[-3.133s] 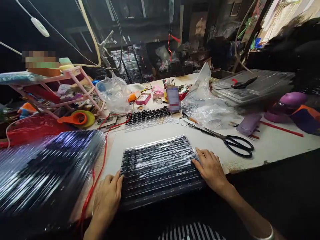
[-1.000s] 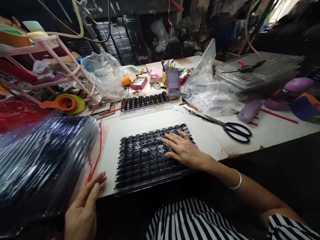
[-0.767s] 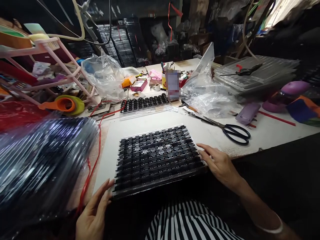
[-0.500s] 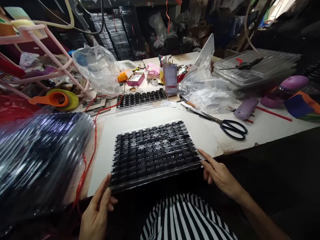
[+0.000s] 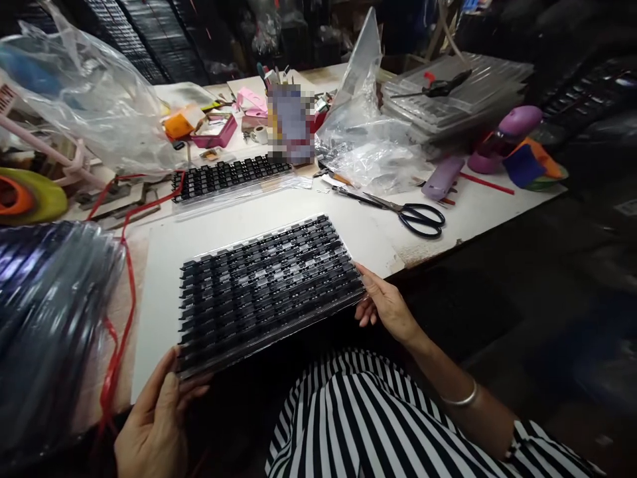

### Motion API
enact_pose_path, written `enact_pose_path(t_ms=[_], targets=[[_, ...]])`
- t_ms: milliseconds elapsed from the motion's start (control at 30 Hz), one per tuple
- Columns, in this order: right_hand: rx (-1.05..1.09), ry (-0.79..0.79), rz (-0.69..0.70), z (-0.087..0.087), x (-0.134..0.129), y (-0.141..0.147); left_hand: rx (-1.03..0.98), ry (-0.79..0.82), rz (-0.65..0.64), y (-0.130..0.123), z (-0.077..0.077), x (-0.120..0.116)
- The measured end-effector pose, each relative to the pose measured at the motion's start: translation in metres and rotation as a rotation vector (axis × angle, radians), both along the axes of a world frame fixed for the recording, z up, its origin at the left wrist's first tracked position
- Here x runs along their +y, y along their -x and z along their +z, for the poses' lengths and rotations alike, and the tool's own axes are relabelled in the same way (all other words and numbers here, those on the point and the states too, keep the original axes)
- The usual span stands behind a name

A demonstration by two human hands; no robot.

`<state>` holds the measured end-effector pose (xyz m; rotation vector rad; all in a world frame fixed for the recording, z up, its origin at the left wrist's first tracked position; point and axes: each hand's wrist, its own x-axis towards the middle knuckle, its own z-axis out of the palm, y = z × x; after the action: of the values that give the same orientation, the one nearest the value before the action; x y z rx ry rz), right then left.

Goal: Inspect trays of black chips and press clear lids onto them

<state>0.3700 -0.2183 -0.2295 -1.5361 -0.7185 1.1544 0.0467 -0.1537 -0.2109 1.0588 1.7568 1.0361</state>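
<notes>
A clear plastic tray (image 5: pixel 271 346) full of rows of small black parts (image 5: pixel 269 285) lies at the front edge of the white table, its near side jutting past the edge. My left hand (image 5: pixel 159 411) grips the near left corner, thumb on top and fingers beneath. At the near right corner my right hand (image 5: pixel 385 302) pinches the tray between thumb and fingers. Behind it lies another strip of black parts (image 5: pixel 233 176) on clear plastic. What the small parts are, I cannot make out.
Scissors (image 5: pixel 403 211) lie right of the tray, near the table edge. Plastic-wrapped stacks (image 5: pixel 50 318) and red string (image 5: pixel 130 285) are at the left. Farther back are clear bags (image 5: pixel 378 146), a pink box (image 5: pixel 216 131), a pile of clear trays (image 5: pixel 448 99) and a purple bottle (image 5: pixel 502 139).
The view has turned to the right, so the table's things appear farther left. Both hands keep their hold on the tray, which still lies over the table's front edge.
</notes>
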Motion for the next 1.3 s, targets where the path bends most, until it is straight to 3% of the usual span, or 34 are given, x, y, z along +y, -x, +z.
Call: enact_pose_path(t_ms=[100,333,467,600,700,800,933,1100,1200,1300], targets=[[-0.027,0.022,-0.006,0.001,0.0,0.0,-0.054,-0.055,0.004,0.0,-0.001,0.001],[-0.204,0.008,-0.037,-0.003,-0.018,-0.003,0.144,-0.062,0.028,0.008,0.0,-0.014],[-0.144,-0.017,-0.151,0.001,-0.025,-0.005,-0.154,-0.067,0.128,0.009,0.005,-0.02],[0.167,-0.016,-0.198,0.012,-0.013,-0.011,-0.41,-0.046,0.181,0.012,0.011,-0.008],[0.355,-0.011,-0.096,0.026,0.009,-0.014,-0.509,0.057,0.198,0.012,0.019,0.01],[0.445,0.018,0.05,0.042,0.033,-0.01,-0.758,0.183,0.15,0.009,0.025,0.03],[0.594,0.1,-0.032,0.052,0.054,-0.004,-0.973,0.239,0.066,0.005,0.028,0.048],[0.62,0.091,-0.213,0.026,0.054,-0.011,-1.145,0.277,0.046,0.001,0.026,0.048],[0.624,-0.057,-0.304,0.004,0.052,-0.018,-1.159,0.228,0.045,-0.004,0.022,0.044],[0.656,-0.191,-0.334,0.0,0.058,-0.015,-1.192,0.168,0.005,-0.003,0.016,0.044]])
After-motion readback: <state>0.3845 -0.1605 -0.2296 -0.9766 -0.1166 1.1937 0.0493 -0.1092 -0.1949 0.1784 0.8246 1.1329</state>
